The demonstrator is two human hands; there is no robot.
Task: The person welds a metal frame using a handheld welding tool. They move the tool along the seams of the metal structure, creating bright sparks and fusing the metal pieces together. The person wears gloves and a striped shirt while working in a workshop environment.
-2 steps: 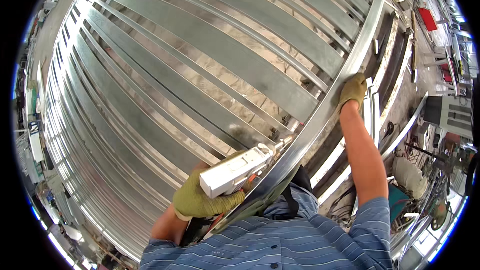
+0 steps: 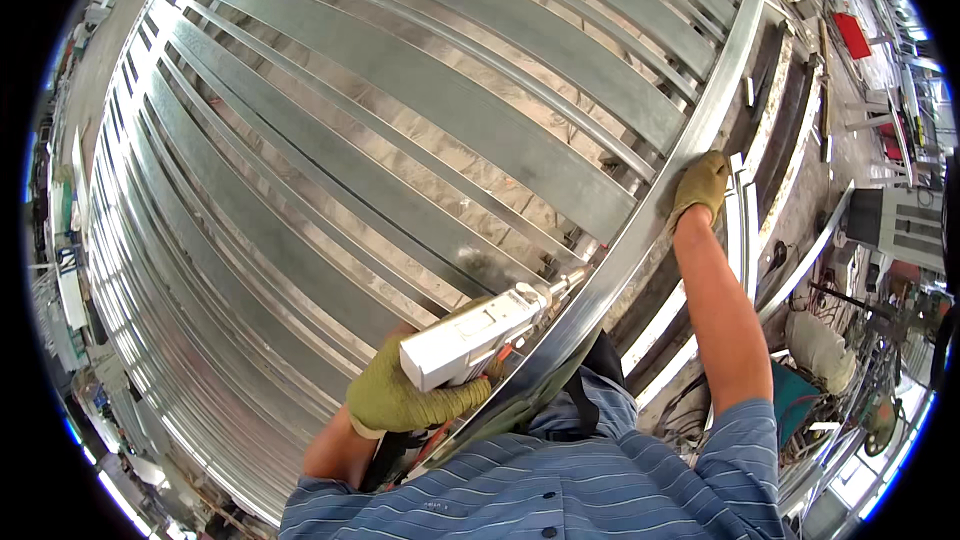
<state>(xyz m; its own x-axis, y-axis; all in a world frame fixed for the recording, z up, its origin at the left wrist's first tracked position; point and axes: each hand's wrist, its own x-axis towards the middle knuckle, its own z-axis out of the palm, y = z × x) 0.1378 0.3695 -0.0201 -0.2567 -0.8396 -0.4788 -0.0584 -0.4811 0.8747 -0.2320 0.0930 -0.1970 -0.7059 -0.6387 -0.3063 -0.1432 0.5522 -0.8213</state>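
In my gloved left hand [image 2: 405,398] is a white, boxy welding gun [image 2: 475,338] with a narrow metal nozzle. Its tip points up and right, close to the inner side of a shiny metal rail [image 2: 640,222], where the slats end. Whether the tip touches the metal I cannot tell. My gloved right hand [image 2: 702,183] is farther along the same rail, with its fingers curled at the outer edge. Long flat grey metal slats [image 2: 430,90] and thinner bars run leftward from the rail, with gaps between them.
Right of the rail lie long white strips [image 2: 738,230] and dark beams. A grey cabinet-like box [image 2: 905,225], a pale sack [image 2: 820,350] and a red object [image 2: 852,35] stand or lie farther right. Cables [image 2: 680,415] lie near my right arm.
My right hand has shifted very slightly left and inward on the rail. The welding gun and my left hand look almost unmoved.
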